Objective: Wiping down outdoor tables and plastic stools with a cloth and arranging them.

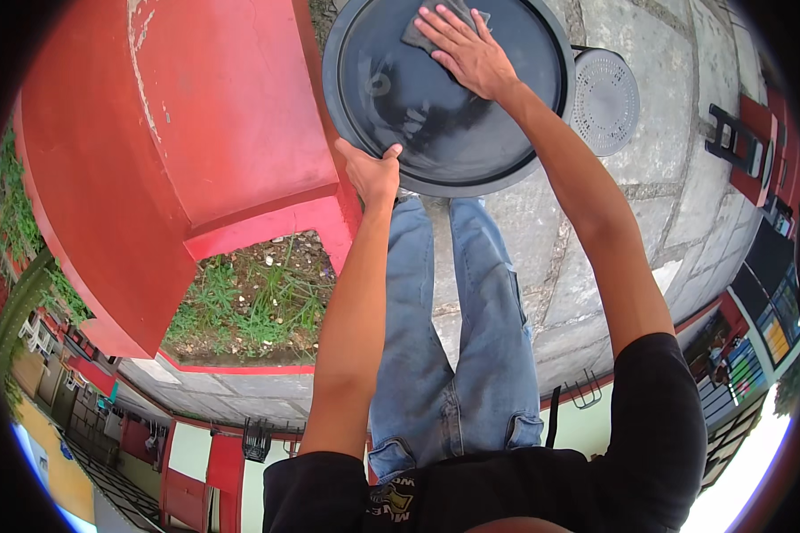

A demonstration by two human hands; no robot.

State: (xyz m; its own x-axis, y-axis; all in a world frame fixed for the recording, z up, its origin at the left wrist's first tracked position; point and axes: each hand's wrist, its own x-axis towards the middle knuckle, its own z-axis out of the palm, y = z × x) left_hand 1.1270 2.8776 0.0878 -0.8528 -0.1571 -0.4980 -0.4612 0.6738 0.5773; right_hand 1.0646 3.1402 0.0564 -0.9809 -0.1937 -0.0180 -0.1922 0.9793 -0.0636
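A large round black tray (516, 115) with a raised rim lies in front of me, its near edge above my lower legs. My left hand (373, 173) holds the near-left part of the rim, thumb on top and the other fingers partly hidden beneath. On the far part of the tray, my right hand (471, 55) lies flat with its fingers spread, pressing a dark grey cloth (415, 35) against the surface. Dull smears and pale, shiny patches mark the tray's middle. What supports the tray underneath is hidden.
A red-painted concrete ledge (240, 98) stands close on the left, beside a planting bed (258, 293) of grass and soil. Right of the tray is a grey perforated round stool top (606, 102). Grey paving (684, 178) spreads to the right, with a dark stool (733, 142) farther off.
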